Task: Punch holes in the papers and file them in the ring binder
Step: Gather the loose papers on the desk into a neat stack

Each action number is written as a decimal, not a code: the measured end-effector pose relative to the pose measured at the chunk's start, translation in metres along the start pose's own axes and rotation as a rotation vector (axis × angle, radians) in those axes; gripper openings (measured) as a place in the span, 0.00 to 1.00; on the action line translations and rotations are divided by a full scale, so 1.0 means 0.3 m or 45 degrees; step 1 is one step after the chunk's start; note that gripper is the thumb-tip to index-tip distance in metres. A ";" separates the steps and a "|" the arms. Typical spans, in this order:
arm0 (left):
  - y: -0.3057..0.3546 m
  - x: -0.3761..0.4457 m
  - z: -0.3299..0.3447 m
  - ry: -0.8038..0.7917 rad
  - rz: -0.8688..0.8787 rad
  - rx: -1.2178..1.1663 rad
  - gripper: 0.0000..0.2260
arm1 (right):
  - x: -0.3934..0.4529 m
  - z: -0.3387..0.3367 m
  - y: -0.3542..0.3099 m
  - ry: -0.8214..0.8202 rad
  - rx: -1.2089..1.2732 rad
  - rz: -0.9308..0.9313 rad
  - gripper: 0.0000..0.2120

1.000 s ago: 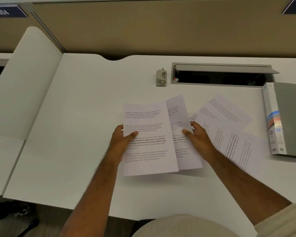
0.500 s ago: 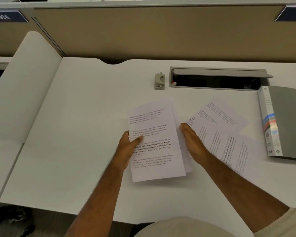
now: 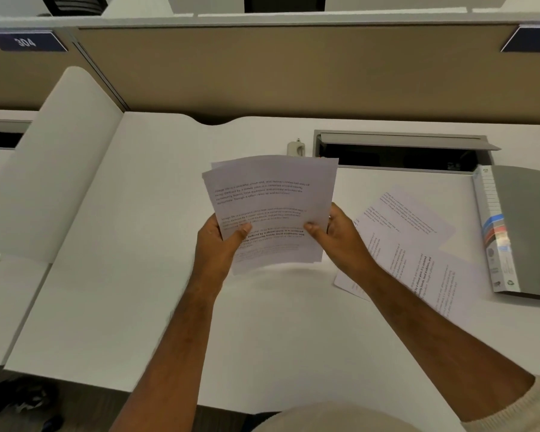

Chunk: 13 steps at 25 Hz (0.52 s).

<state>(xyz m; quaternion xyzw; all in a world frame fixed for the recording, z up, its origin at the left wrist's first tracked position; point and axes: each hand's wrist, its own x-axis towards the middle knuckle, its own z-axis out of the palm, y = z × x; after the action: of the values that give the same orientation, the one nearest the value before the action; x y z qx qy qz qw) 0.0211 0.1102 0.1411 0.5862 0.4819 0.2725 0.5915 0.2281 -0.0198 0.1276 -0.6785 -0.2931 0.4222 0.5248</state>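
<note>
I am looking down from the head camera at a white worktop (image 3: 138,291) in a numbered cubicle. A second ago a small stack of papers (image 3: 272,210) lay fanned on the surface under my hands; now the sheets are gathered into one bundle and lifted clear of the worktop, tilted up towards me. I judge this to mean the loose pages are being squared up, ready for punching.

My left hand (image 3: 222,241) pinches the bundle's left edge, thumb on the printed face and fingers behind. My right hand (image 3: 334,235) pinches the right edge the same way.

The bundle's long axis runs away from me, top edge towards the partition, text upright for reading. Its edges are not yet flush; a second sheet's corner peeks out at the top left.

More printed sheets (image 3: 418,244) lie flat to the right, overlapping and turned at angles, not yet collected. The grey ring binder (image 3: 518,232) lies closed at the far right, its labelled spine facing the sheets. A small pale object, probably the hole punch (image 3: 295,148), stands beyond the bundle beside an open cable tray (image 3: 402,151); it is untouched.
</note>
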 end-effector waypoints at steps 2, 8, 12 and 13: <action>0.014 0.013 -0.012 -0.006 0.044 0.004 0.19 | 0.004 0.015 -0.023 0.008 -0.013 -0.045 0.16; -0.061 -0.006 0.030 -0.077 -0.050 -0.057 0.17 | -0.018 0.049 0.062 -0.008 -0.097 -0.009 0.20; -0.077 -0.019 0.060 -0.075 -0.060 -0.059 0.15 | -0.020 0.047 0.095 0.042 -0.106 0.017 0.20; -0.080 -0.020 0.064 -0.069 -0.060 -0.051 0.15 | -0.023 0.047 0.098 0.040 -0.112 0.024 0.20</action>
<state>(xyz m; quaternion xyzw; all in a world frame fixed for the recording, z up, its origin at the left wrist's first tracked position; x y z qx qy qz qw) 0.0301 0.0926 0.1169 0.5699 0.4738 0.2521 0.6223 0.2111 -0.0271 0.0998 -0.7104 -0.2967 0.4030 0.4950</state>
